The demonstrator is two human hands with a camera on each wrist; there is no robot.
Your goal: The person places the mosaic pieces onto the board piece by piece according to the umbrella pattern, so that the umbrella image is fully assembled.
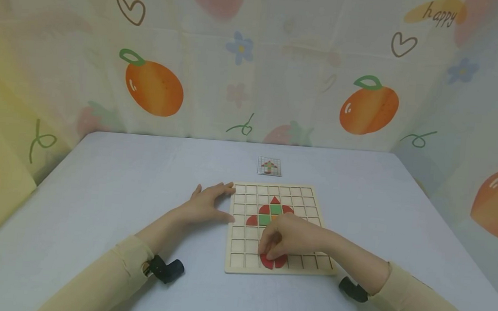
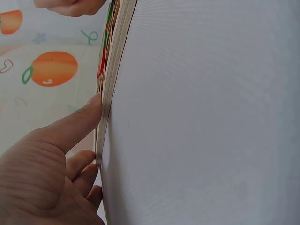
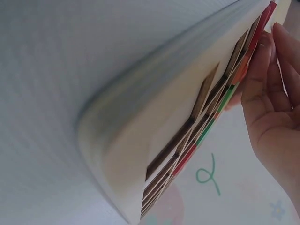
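Observation:
A square wooden grid board (image 1: 240, 261) lies on the table, with red, green and orange flat pieces in several of its cells. My left hand (image 1: 204, 204) is spread at the board's left side, its thumb (image 2: 82, 121) touching the edge and its fingertips near the far left corner. Over the lower middle of the grid, my right hand (image 1: 297, 235) pinches a red rounded piece (image 1: 267, 263) between thumb and index finger. Beside it lies another red rounded piece (image 1: 281, 261). A green square (image 1: 276, 209) and a red triangle (image 1: 274, 200) sit farther up; the right hand covers some cells.
Behind the board lies a small card (image 1: 269, 166) printed with a gridded coloured figure. White cloth covers the table (image 1: 143, 162). A patterned curtain (image 1: 254, 92) hangs beyond its back edge. A black camera (image 1: 168, 270) is strapped to the left wrist, another (image 1: 353, 289) to the right.

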